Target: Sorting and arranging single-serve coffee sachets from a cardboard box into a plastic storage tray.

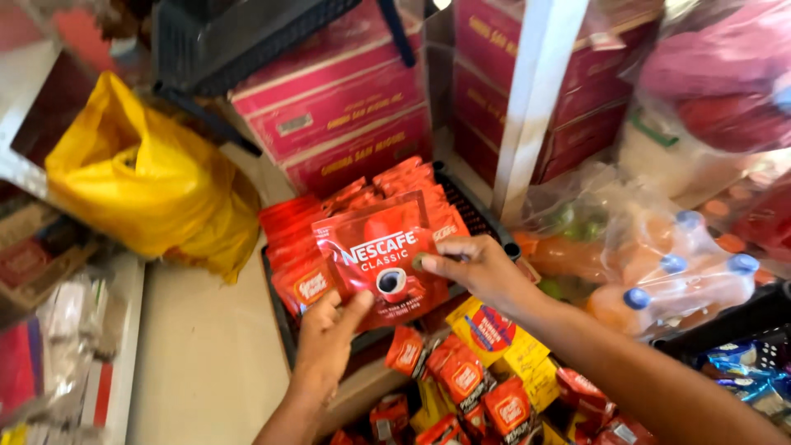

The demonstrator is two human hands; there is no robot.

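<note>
small sachets (461, 387) heaped low | left hand (325, 342) — right hand (478, 268) pinch red coffee pouch (375, 264); black tray (478, 218); beige floor (206, 354)

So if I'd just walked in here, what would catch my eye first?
Most likely the red coffee pouch at the centre, gripped by the left hand from below and the right hand at its right edge, over a dark tray packed with similar red pouches. Next, the bright yellow plastic bag at the left. Behind stand stacked red cartons, and at the right a clear bag of blue-capped bottles.
</note>
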